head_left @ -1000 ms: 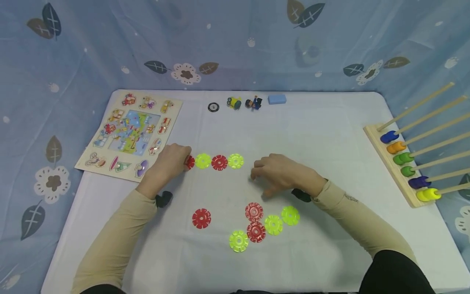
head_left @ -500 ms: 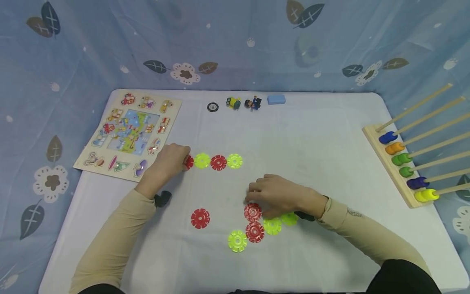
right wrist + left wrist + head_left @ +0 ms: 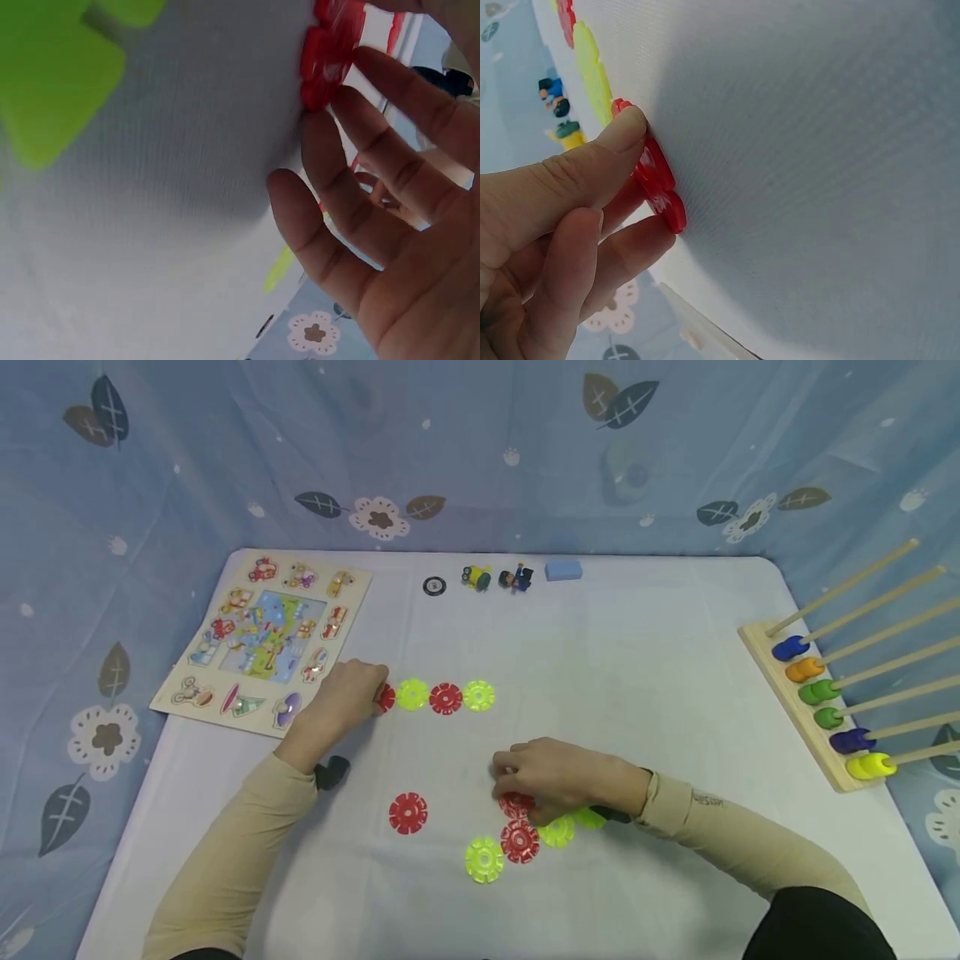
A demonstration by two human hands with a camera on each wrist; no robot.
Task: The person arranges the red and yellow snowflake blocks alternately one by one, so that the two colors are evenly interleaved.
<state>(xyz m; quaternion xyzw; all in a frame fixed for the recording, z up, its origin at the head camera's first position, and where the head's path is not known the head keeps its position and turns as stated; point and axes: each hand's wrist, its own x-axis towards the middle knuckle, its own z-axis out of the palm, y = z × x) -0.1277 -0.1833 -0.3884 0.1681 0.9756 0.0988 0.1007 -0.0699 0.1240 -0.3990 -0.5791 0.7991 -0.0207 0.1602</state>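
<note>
In the head view, a row of red and lime-green notched plastic interlocking discs lies mid-table. My left hand [image 3: 342, 695] holds the red disc [image 3: 387, 697] at the row's left end; thumb and fingertips sit on this red disc [image 3: 657, 178] in the left wrist view. Lower down, my right hand [image 3: 566, 778] is over a loose group of discs. Its thumb and fingertips are round the edge of a red disc [image 3: 330, 56], partly hidden from the head view. Just below lie another red disc [image 3: 520, 841] and a green disc [image 3: 484, 860].
A lone red disc [image 3: 408, 813] lies left of the group. A wooden picture puzzle board [image 3: 262, 643] is at the left, a peg stacker [image 3: 795, 706] at the right. Along the back edge are a small wheel [image 3: 434, 586], toy figures [image 3: 516, 578] and a blue block [image 3: 563, 570].
My right hand has come down toward me and slightly left, from beside the row onto the red disc in the lower group. The left hand has stayed at the row's left end.
</note>
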